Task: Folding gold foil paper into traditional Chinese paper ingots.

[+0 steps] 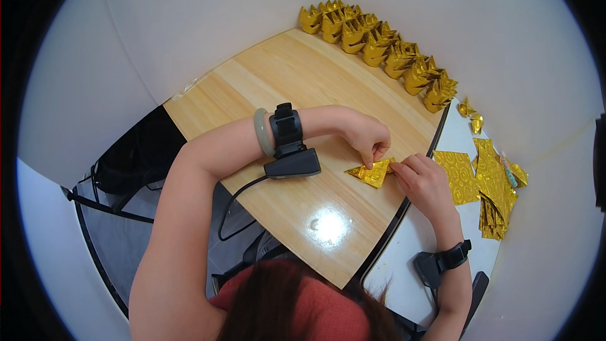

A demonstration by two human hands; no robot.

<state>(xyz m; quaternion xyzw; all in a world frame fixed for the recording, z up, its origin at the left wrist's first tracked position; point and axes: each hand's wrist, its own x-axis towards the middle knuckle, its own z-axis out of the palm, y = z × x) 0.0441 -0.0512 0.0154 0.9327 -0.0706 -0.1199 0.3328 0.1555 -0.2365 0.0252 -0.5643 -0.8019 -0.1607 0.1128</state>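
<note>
A piece of gold foil paper, folded to a pointed shape, lies on the wooden tabletop near its right edge. My left hand reaches across from the left, its fingers curled and its fingertips pressed together on the upper edge of the paper. At the paper's right corner, my right hand pinches the foil between thumb and fingers. Part of that corner is hidden by the fingers.
Stacks of folded gold foil pieces line the far edge of the wooden table. On the white table at right lie flat gold sheets, two small folded pieces and a pastel stick-like item. Pale walls enclose the far side.
</note>
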